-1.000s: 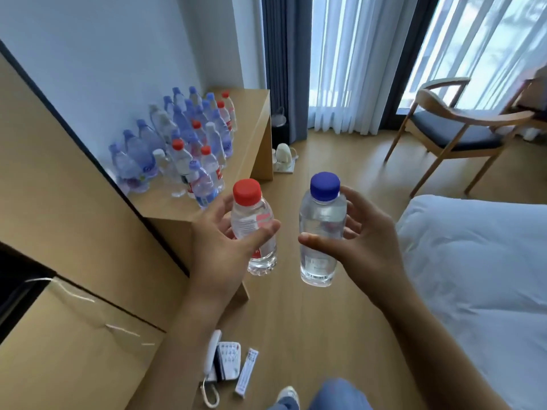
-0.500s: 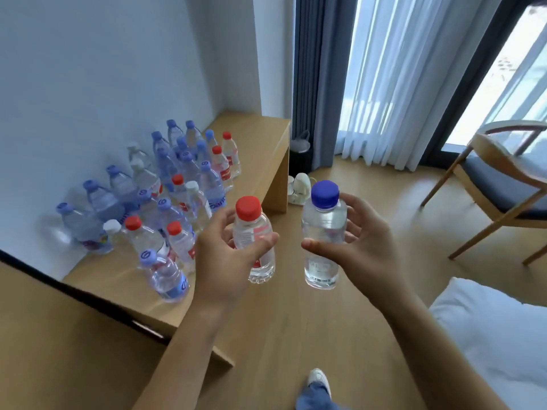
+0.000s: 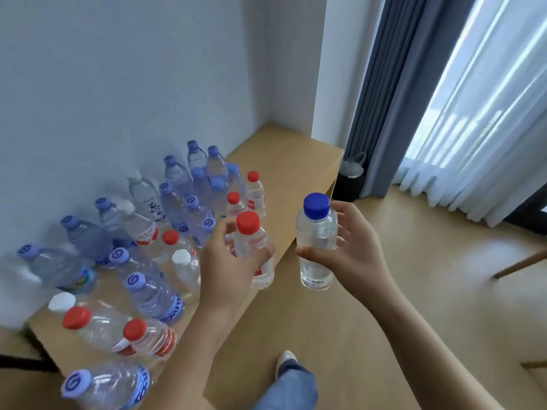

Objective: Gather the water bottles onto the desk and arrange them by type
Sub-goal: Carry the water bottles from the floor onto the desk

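Note:
My left hand grips a small red-capped bottle upright, just over the front edge of the wooden desk. A little to the right, my right hand holds a clear bottle with a dark blue cap upright above the floor beside the desk. Several bottles stand on the desk against the wall: pale-purple-capped ones, red-capped ones and white-capped ones, mixed together.
The far right end of the desk top holds no bottles. A dark bin stands on the floor past the desk, beside grey and white curtains. A chair leg shows at the right edge. My leg and shoe are below.
The view has come closer to the desk and turned left. Both hands with their bottles have moved toward the desk, the red-capped bottle now over its front edge.

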Tool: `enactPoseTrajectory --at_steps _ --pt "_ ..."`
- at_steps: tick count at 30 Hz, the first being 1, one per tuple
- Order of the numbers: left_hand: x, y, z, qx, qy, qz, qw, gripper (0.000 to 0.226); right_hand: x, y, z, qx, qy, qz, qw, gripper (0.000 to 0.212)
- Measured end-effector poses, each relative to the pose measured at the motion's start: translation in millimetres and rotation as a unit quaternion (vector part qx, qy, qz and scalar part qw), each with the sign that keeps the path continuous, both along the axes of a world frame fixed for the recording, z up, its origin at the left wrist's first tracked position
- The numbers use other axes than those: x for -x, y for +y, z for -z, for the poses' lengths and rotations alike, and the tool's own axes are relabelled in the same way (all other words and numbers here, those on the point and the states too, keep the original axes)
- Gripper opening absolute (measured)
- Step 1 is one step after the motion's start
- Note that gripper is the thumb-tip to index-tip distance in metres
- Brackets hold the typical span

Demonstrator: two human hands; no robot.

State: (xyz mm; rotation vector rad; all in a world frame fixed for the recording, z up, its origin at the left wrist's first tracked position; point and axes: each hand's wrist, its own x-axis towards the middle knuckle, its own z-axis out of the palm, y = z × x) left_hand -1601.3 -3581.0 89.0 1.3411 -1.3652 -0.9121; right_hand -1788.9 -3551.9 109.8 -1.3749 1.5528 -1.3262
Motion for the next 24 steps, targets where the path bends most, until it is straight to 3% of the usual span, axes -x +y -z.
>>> enactPoseTrajectory --at_steps 7,14,24 --pt "24.4 -80.2 37.7 -0.022 -0.033 -0.049 0.998 0.050 10.4 -126.6 32.4 -0.057 0.003 -0.063 0.996 0.069" --pt "39.5 -118.6 84.7 -0.064 -0.058 -0.171 0.981 0.056 7.4 -202.2 74.7 -0.111 0.046 -0.154 0.981 0.067" --pt "66.3 -145.8 126.7 -0.094 -0.035 -0.351 0.931 0.058 5.3 -269.3 114.8 -0.159 0.096 -0.334 0.924 0.059"
